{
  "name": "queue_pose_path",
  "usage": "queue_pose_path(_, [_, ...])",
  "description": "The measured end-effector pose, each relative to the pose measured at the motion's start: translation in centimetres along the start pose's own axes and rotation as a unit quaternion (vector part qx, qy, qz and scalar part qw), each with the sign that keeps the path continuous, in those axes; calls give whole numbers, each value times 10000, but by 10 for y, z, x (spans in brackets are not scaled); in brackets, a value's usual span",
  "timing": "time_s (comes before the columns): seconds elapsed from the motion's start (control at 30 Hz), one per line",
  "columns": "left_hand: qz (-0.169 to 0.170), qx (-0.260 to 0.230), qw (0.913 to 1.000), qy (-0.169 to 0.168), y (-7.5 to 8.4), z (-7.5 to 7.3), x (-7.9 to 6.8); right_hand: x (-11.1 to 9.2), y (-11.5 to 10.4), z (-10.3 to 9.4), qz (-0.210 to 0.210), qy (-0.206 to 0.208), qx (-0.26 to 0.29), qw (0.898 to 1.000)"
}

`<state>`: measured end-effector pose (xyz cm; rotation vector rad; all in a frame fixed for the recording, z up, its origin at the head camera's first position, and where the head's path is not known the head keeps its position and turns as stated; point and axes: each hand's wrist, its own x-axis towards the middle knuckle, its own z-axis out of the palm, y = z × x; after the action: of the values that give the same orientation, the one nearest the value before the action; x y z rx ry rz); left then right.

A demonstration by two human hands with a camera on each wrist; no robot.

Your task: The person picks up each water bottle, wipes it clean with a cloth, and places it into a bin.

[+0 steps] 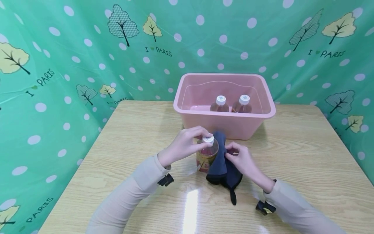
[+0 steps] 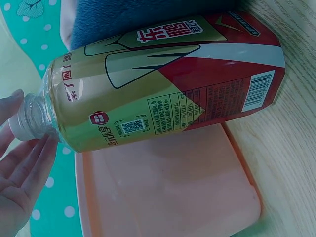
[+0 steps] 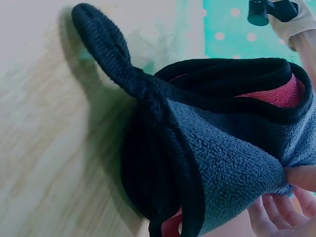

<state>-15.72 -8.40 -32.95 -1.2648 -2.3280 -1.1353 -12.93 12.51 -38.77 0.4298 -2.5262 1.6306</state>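
A drink bottle (image 1: 203, 160) with a red and gold label stands upright on the table in front of the pink bin. My left hand (image 1: 191, 143) pinches it at its white cap (image 1: 208, 139); the left wrist view shows thumb and fingers around the bottle's neck (image 2: 34, 117). Against the bottle's right side lies a dark blue-grey cloth (image 1: 219, 162) with black edging and a loop. My right hand (image 1: 240, 159) pinches this cloth between thumb and fingers. In the right wrist view, the cloth (image 3: 222, 163) hangs in folds, with a reddish inner side showing.
Directly behind the hands is the pink bin (image 1: 224, 126), holding two more capped bottles (image 1: 221, 105) on its right side. The wooden table (image 1: 140, 130) reaches back to a green dotted curtain (image 1: 163, 71) along the back and sides.
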Motion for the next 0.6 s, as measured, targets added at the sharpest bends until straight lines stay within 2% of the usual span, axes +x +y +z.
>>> queue_pose_path(0.6, [-20,-72,10000,-36,1,-1,0,-1,22,10,163,-304,-458,9984])
